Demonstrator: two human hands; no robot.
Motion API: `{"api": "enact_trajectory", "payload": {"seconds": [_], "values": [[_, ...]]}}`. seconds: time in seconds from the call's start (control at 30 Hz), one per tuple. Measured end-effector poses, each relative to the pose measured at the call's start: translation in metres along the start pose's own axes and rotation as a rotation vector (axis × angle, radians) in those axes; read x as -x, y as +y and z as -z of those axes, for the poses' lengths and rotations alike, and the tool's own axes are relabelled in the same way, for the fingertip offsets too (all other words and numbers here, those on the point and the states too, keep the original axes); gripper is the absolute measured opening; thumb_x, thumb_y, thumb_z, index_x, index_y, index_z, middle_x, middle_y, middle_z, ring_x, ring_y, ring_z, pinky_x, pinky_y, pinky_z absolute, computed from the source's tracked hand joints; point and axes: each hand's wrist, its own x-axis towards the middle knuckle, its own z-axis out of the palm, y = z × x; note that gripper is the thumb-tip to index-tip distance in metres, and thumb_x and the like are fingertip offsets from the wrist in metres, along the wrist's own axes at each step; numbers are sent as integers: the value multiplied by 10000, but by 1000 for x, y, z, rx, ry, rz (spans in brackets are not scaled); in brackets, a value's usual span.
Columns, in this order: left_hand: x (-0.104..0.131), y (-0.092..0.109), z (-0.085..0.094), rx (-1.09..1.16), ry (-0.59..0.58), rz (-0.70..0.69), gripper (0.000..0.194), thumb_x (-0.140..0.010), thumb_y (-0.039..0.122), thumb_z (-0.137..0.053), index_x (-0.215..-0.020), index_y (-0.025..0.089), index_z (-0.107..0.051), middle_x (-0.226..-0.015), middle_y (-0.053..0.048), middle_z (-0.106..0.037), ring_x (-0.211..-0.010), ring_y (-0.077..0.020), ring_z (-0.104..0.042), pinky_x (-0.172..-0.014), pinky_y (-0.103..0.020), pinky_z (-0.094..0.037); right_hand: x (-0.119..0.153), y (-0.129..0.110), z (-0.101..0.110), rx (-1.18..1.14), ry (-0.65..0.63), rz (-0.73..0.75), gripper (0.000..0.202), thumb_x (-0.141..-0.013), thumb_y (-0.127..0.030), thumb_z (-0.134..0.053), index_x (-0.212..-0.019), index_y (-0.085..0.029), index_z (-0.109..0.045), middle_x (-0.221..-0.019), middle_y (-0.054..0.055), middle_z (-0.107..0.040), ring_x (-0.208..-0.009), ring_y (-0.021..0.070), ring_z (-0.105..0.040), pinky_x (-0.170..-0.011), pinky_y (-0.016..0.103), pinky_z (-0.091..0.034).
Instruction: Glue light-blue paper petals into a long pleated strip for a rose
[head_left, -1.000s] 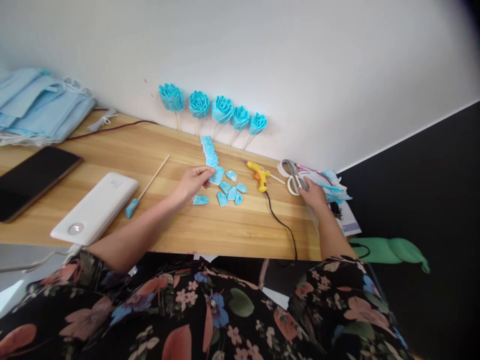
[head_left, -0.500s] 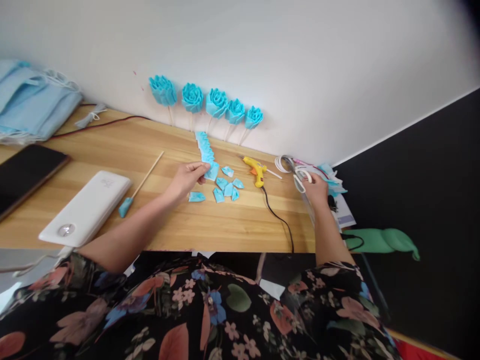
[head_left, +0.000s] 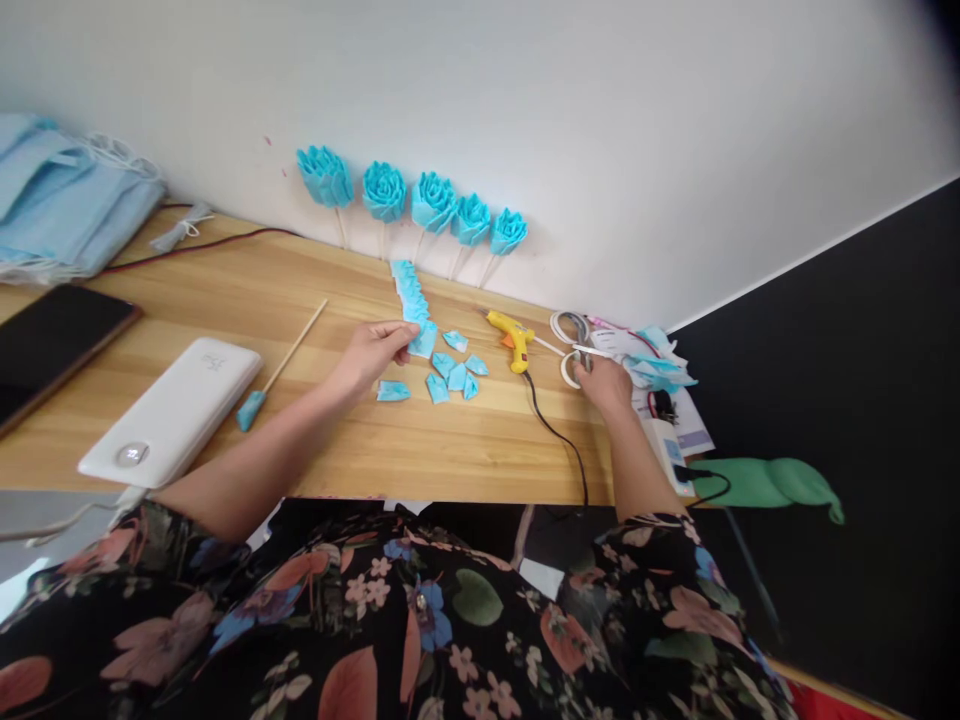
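My left hand (head_left: 379,350) is closed in a pinch at the edge of a blue fabric piece (head_left: 424,341). This piece lies at the near end of an overlapping row of folded blue petals (head_left: 410,292). Several loose folded petals (head_left: 457,376) are scattered just to its right, and another petal (head_left: 393,391) lies below the hand. On the right, my right hand (head_left: 606,384) is closed on white-handled scissors (head_left: 570,370); their blades are hard to make out. Between my hands rests a yellow glue gun (head_left: 511,338) with a white glue stick in its back.
Several blue fabric roses (head_left: 384,192) on sticks lean against the wall. To my left are a stick with a blue bud (head_left: 253,409), a white power bank (head_left: 172,415), a black phone (head_left: 60,345) and stacked face masks (head_left: 67,205). A power strip (head_left: 666,455) stands at right.
My right hand has moved left with the scissors, toward the glue gun, uncovering the power strip and papers behind it. My left hand stays at the blue piece.
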Motion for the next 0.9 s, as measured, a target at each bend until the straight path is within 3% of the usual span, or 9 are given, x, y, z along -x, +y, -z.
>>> {"api": "enact_trajectory", "payload": {"seconds": [0.1, 0.2, 0.37, 0.57, 0.63, 0.73, 0.8, 0.9], "values": [[0, 0, 0, -2, -5, 5, 270, -769, 405, -704, -635, 173, -669, -572, -4, -574, -573, -122, -495, -614, -265, -420, -9, 0, 3, -296, -15, -118, 293, -826, -413, -692, -965, -170, -781, -1003, 185, -792, -1112, 369, -703, -982, 460, -506], [1, 2, 0, -23, -13, -4, 307, -769, 426, -700, -597, 179, -637, -567, -8, -565, -582, -126, -496, -616, -271, -411, -17, 5, 13, -615, -58, -200, 139, -746, -336, -715, -768, -199, -708, -738, 105, -724, -963, 331, -719, -908, 452, -550], [5, 7, -1, -29, -13, -11, 324, -798, 408, -677, -573, 181, -626, -565, -13, -563, -585, -128, -493, -619, -269, -422, -18, 21, 41, -1042, -88, -146, 269, -885, -458, -479, -867, -226, -615, -792, 82, -685, -718, 212, -641, -664, 367, -564], [5, 7, -2, -7, -15, 20, 285, -821, 364, -676, -612, 171, -655, -566, -11, -566, -581, -125, -489, -617, -264, -422, 5, 4, 37, -1662, -311, -51, 389, -854, -630, -628, -953, -255, -666, -817, 21, -653, -609, 138, -494, -530, 275, -476], [3, 5, -2, 5, -5, 30, 276, -821, 355, -678, -618, 169, -657, -565, -7, -563, -573, -120, -482, -610, -260, -415, 12, -8, 31, -1756, -278, -35, 419, -869, -667, -621, -970, -266, -687, -809, 11, -647, -645, 146, -529, -597, 296, -534], [1, 4, -1, 11, 15, 28, 275, -811, 361, -691, -616, 170, -656, -561, -2, -557, -566, -117, -481, -605, -259, -410, 20, -23, 30, -1795, -204, -1, 428, -922, -688, -551, -1000, -297, -710, -850, 16, -681, -803, 187, -641, -842, 394, -609], [0, 3, 0, 10, 18, 20, 292, -805, 380, -699, -605, 173, -650, -557, -4, -555, -568, -120, -487, -606, -262, -412, 25, -30, 33, -1774, -187, 29, 472, -935, -718, -496, -1011, -306, -714, -906, 34, -711, -975, 230, -691, -984, 475, -586], [0, 2, 1, 9, 14, 0, 327, -790, 421, -708, -583, 178, -634, -559, -9, -557, -570, -122, -487, -606, -267, -413, 34, -37, 38, -1833, -262, 57, 538, -916, -775, -468, -1007, -304, -712, -987, 51, -736, -1164, 268, -683, -1054, 528, -560]]}}
